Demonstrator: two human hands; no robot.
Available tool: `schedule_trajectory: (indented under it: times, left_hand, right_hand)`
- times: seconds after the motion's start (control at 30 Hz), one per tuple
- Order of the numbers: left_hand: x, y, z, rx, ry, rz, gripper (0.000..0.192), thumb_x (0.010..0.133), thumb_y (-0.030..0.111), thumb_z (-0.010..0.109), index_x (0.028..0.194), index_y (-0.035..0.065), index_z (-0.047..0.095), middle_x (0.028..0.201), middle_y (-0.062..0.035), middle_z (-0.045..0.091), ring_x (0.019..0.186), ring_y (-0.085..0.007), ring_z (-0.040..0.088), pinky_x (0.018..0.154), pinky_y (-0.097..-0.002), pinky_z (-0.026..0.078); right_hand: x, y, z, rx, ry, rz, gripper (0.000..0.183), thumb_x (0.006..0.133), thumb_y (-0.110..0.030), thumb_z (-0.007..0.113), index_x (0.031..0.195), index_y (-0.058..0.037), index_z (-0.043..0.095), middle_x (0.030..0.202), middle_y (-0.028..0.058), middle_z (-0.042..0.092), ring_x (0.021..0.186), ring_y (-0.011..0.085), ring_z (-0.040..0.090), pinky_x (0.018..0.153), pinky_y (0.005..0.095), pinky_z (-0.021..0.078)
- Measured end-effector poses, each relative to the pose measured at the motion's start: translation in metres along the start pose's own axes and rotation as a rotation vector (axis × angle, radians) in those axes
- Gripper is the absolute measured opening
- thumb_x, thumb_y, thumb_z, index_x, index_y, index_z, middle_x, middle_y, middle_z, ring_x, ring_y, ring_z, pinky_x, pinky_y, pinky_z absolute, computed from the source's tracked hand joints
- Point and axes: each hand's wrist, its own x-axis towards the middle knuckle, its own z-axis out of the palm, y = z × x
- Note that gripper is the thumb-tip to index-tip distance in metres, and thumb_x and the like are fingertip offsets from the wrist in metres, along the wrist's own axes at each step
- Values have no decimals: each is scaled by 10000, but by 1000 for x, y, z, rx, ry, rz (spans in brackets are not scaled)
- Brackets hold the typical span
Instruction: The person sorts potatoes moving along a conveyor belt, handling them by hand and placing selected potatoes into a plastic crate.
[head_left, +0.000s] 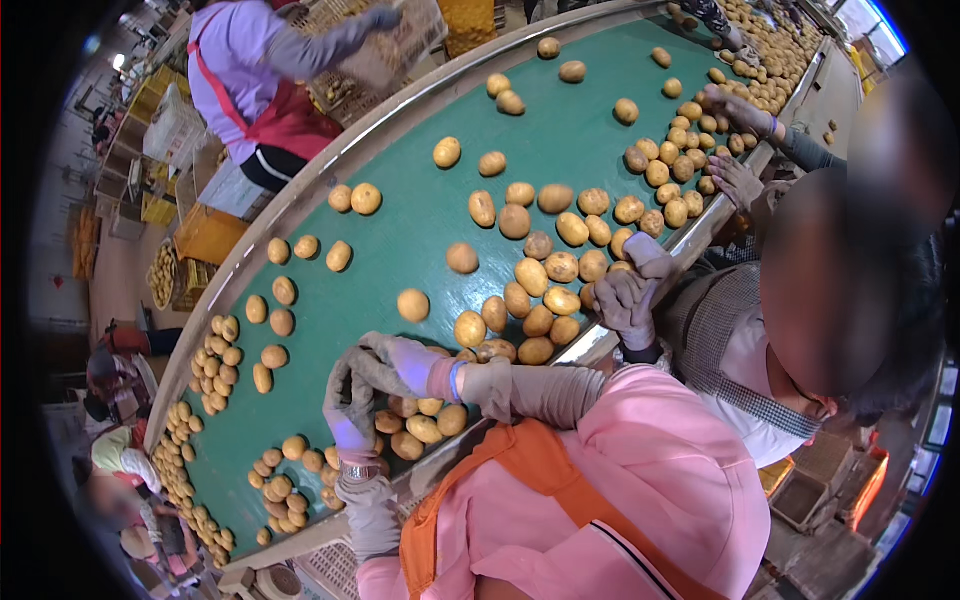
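My left hand (349, 412), in a grey glove with a metal wristwatch at the cuff, is raised above a green conveyor belt (420, 247). My right hand (401, 365), gloved too and with a blue band at the wrist, reaches across from the right. Its fingers bend down over my left hand, and the two overlap. Whether either holds anything is hidden. Several potatoes (424, 429) lie on the belt between my forearms. A second group of potatoes (281, 495) sits left of my left wrist. More potatoes (532, 277) are spread beyond my right hand.
Close on my right, a co-worker's gloved hands (630, 292) are at the belt edge; another person's hands (735, 180) work farther along. A metal rim (259, 214) borders the far side. Behind it, a person in a red apron (289, 127) handles a plastic crate (390, 52).
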Motion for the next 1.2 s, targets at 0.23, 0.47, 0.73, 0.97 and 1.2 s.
schedule_trajectory:
  times: [0.23,0.47,0.73,0.97,1.2]
  left_hand:
    - [-41,6,21,-139,-51,-70,426,1088,234,581,1413,-40,555,1266,-95,667,1073,-164,637,889,-293,542]
    - [-28,17,74,-216,-197,-251,222,1076,219,573,1226,57,555,1013,-19,648,739,-70,579,620,-221,464]
    - [-10,16,149,149,-184,306,251,1025,153,537,1092,-61,651,1147,-172,619,965,-222,619,803,-354,520]
    - [-4,62,199,-410,-230,-258,432,1016,168,580,1413,-2,552,1023,-66,682,859,-98,628,767,-227,522]
    - [-13,51,223,-36,56,-52,421,994,240,704,1332,17,588,1014,-60,664,798,-79,606,667,-227,506]
  right_hand:
    - [-17,10,-21,-319,-26,-159,511,1029,-504,562,1063,-5,666,975,239,717,960,430,701,834,483,552]
    - [-37,21,-69,-478,-12,-163,489,1018,-523,541,957,-48,638,939,213,676,897,420,691,794,501,554]
    - [-47,51,-134,-838,466,-799,326,999,-336,646,1142,-44,657,959,138,653,848,290,675,680,407,546]
    - [-41,49,-186,401,-52,80,569,1110,-543,374,1183,-56,659,989,43,654,913,148,601,809,291,520]
    - [-54,52,-196,405,-357,51,464,1056,-163,595,1462,-6,435,1252,114,611,1111,200,608,955,309,506]
